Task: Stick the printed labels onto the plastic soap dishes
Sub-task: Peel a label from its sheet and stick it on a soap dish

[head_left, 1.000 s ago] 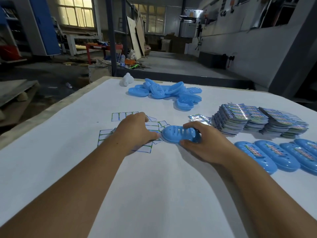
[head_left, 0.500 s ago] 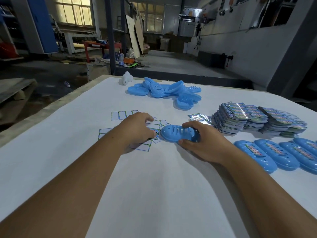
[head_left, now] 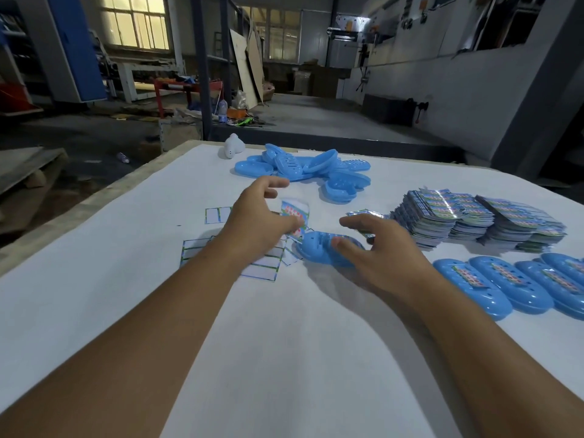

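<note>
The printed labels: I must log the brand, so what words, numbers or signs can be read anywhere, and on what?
None can be read.
Colourful printed label pinched by the left hand: print blurred.
Stacks of glossy printed labels: too small.
Labels on the finished blue plastic soap dishes: blurred.
Peeled white backing sheets: only green lines.

Dim workshop, lit windows (head_left: 136, 22)

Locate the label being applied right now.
Head view, centre: the label is pinched in the left hand, lifted just above the left end of the blue soap dish.
</note>
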A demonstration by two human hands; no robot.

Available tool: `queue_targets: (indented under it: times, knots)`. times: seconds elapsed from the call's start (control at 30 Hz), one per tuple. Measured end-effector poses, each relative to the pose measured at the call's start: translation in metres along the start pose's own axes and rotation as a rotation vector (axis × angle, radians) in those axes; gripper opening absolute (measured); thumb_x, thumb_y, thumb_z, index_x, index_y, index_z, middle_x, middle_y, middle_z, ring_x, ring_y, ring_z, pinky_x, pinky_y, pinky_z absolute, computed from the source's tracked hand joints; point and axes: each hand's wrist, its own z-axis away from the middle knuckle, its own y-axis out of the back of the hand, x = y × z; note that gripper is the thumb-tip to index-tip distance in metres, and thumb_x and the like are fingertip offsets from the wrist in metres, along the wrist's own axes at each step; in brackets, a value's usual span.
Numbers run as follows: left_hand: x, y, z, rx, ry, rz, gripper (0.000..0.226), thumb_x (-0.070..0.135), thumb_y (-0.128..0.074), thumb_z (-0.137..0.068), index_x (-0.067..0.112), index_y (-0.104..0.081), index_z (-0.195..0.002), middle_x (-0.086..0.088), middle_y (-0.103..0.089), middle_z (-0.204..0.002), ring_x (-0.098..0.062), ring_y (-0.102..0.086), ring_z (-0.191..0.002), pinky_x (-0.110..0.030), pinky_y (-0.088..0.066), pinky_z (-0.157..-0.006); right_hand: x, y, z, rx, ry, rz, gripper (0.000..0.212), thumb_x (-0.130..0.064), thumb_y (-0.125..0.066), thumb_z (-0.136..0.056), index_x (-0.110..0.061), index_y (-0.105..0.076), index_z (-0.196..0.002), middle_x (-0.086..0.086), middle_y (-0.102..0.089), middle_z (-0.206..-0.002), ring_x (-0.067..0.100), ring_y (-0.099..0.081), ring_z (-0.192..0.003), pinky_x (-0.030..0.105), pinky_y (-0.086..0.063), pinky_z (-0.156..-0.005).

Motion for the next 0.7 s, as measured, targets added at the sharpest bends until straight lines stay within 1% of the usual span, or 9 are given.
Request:
queue_targets:
  times: [0.07,0.13,0.2,0.23,0.33,0.4,0.5,0.6,0.7]
  knots:
    - [0.007,-0.005,0.005,-0.024,-0.028,0.097,0.065,0.022,-0.090,-0.071,0.042,-0.055,-0.123,0.014,-0.053,-0.117,-0.009,-0.065,-0.092,-0.017,-0.050,-0.068,-0.009,-0.001,-0.001,0.040,-0.059,-0.264,0.015,-0.037,-0.072,-0.090,-0.028,-0.074,-0.102,-0.012,-0.077,-0.097,0.005,-0.070,-0.091,0.031,-0.056,-0.087]
    - [0.011,-0.013,0.011,-0.076,-0.037,0.183,0.067,0.021,-0.090,-0.071,0.039,-0.055,-0.124,0.011,-0.056,-0.117,-0.012,-0.069,-0.092,-0.020,-0.057,-0.069,-0.016,-0.001,-0.001,0.009,-0.078,-0.444,0.005,-0.031,-0.072,-0.092,-0.029,-0.076,-0.090,-0.007,-0.078,-0.081,0.006,-0.068,-0.075,0.027,-0.053,-0.069]
    - [0.012,-0.019,0.014,-0.125,-0.037,0.243,0.063,0.018,-0.090,-0.071,0.039,-0.056,-0.120,0.008,-0.064,-0.111,-0.013,-0.072,-0.090,-0.020,-0.058,-0.067,-0.018,-0.001,-0.001,-0.012,-0.091,-0.549,0.005,-0.024,-0.072,-0.093,-0.027,-0.076,-0.093,-0.004,-0.078,-0.077,0.005,-0.067,-0.068,0.019,-0.048,-0.057]
    - [0.012,-0.020,0.014,-0.143,-0.032,0.265,0.061,0.017,-0.090,-0.071,0.042,-0.055,-0.115,0.008,-0.069,-0.105,-0.011,-0.073,-0.088,-0.019,-0.058,-0.066,-0.018,0.000,-0.001,-0.005,-0.109,-0.590,0.006,-0.019,-0.072,-0.093,-0.024,-0.075,-0.096,-0.004,-0.077,-0.074,0.005,-0.066,-0.064,0.018,-0.047,-0.054]
    - [0.011,-0.022,0.013,-0.185,-0.017,0.307,0.054,0.014,-0.088,-0.074,0.041,-0.053,-0.107,0.009,-0.077,-0.090,-0.007,-0.074,-0.083,-0.018,-0.056,-0.062,-0.017,0.002,-0.004,0.046,-0.155,-0.656,0.010,-0.011,-0.072,-0.092,-0.020,-0.075,-0.096,-0.008,-0.074,-0.068,0.003,-0.059,-0.056,0.015,-0.045,-0.051]
    - [0.012,-0.021,0.012,-0.182,0.002,0.310,0.047,0.016,-0.082,-0.081,0.039,-0.053,-0.111,0.006,-0.078,-0.088,-0.008,-0.075,-0.079,-0.016,-0.055,-0.058,-0.016,0.003,-0.006,0.075,-0.151,-0.642,0.012,-0.009,-0.070,-0.093,-0.020,-0.074,-0.095,-0.011,-0.073,-0.067,-0.001,-0.058,-0.054,0.013,-0.045,-0.051]
    - [0.015,-0.019,0.010,-0.122,0.031,0.269,0.038,0.016,-0.070,-0.091,0.034,-0.054,-0.121,0.004,-0.077,-0.086,0.000,-0.072,-0.072,-0.011,-0.048,-0.051,-0.015,0.003,-0.006,0.106,-0.151,-0.604,0.011,-0.009,-0.069,-0.094,-0.019,-0.073,-0.095,-0.015,-0.073,-0.066,-0.004,-0.060,-0.053,0.010,-0.044,-0.049]
    - [0.013,-0.017,0.009,-0.097,0.021,0.217,0.040,0.016,-0.068,-0.090,0.035,-0.052,-0.122,0.007,-0.077,-0.079,0.005,-0.069,-0.071,-0.009,-0.045,-0.048,-0.015,0.004,-0.006,0.113,-0.152,-0.582,0.015,-0.008,-0.068,-0.094,-0.022,-0.073,-0.090,-0.016,-0.073,-0.066,-0.005,-0.060,-0.053,0.010,-0.043,-0.048]
    - [0.012,-0.016,0.009,-0.103,0.014,0.212,0.043,0.014,-0.068,-0.089,0.035,-0.052,-0.123,0.008,-0.076,-0.078,0.004,-0.069,-0.070,-0.009,-0.045,-0.048,-0.015,0.004,-0.006,0.109,-0.153,-0.572,0.017,-0.008,-0.068,-0.094,-0.023,-0.073,-0.088,-0.015,-0.073,-0.066,-0.004,-0.059,-0.051,0.010,-0.043,-0.048]
